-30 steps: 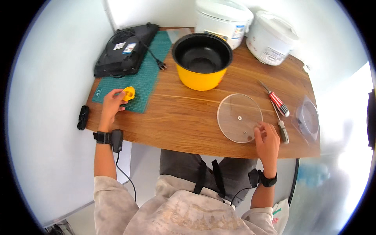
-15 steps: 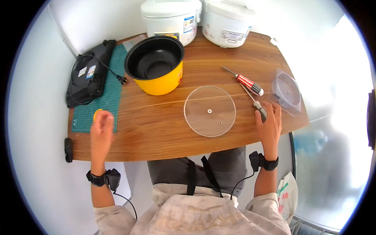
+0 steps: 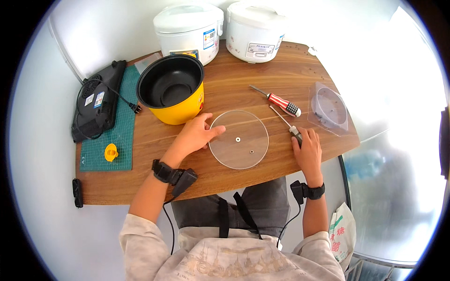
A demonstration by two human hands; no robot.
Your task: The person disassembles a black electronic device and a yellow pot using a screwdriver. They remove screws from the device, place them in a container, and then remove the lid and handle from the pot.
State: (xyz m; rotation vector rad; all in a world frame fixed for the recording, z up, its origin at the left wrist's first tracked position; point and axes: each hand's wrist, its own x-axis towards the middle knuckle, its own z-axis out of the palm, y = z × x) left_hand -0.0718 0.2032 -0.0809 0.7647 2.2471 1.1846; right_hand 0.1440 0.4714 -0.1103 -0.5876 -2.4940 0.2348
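A round clear glass lid [image 3: 238, 154] with a pale rim lies flat on the wooden table. My left hand [image 3: 194, 135] is at its left edge, fingers apart, the thumb reaching over the rim. Whether it grips the lid cannot be made out. To the right, my right hand [image 3: 308, 149] has its thumb and fingers around the dark handle of a thin screwdriver [image 3: 282, 118], whose shaft points up and left. Just beyond lies a second screwdriver [image 3: 284, 104] with a red, white and black handle. A yellow knob-like cap [image 3: 111, 152] sits on the green cutting mat [image 3: 105, 164].
Behind my left hand stands a yellow pot [image 3: 176, 110] with a black inside. Two white rice cookers [image 3: 187, 40] stand at the back. A black appliance [image 3: 101, 103] with a corded plug lies at the left. A clear plastic package [image 3: 328, 107] lies at the right edge.
My left hand has left the yellow cap on the mat and moved right to the lid's edge. My right hand stays at the screwdriver. The whole view has shifted slightly.
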